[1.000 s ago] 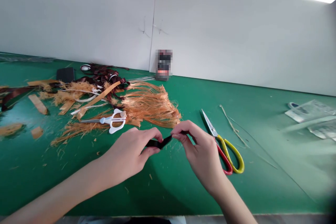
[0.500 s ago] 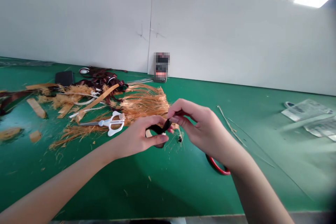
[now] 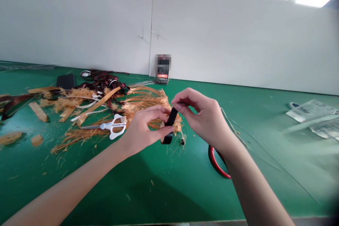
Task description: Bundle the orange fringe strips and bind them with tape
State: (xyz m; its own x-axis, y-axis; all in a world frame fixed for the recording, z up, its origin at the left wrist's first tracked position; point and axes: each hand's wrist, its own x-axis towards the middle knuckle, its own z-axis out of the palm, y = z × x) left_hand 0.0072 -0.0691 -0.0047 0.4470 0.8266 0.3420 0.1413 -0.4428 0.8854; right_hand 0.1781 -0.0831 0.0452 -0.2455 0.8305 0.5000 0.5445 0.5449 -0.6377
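Note:
My left hand (image 3: 143, 129) grips a small roll of black tape (image 3: 167, 138) between its thumb and fingers, above the green table. A short black strip (image 3: 173, 116) rises from the roll toward the upper right. My right hand (image 3: 203, 116) pinches the end of that strip between thumb and forefinger. Just behind the hands lies a bundle of orange raffia-like strands (image 3: 145, 99). White-handled scissors (image 3: 116, 126) rest on the table left of my left hand. Under my right wrist shows a red handle loop (image 3: 218, 164); the rest of that tool is hidden.
Dark brown ribbon (image 3: 102, 79) and pale offcuts (image 3: 38, 111) are heaped at the left. A phone (image 3: 162, 70) leans against the white partition (image 3: 225, 35). Thin wires (image 3: 249, 141) and clear plastic packets (image 3: 304, 113) lie on the right of the green table (image 3: 111, 197).
My right hand has moved up and slightly right, drawing the black strip out straighter from the roll. The roll shows more clearly in my left hand, which has shifted little.

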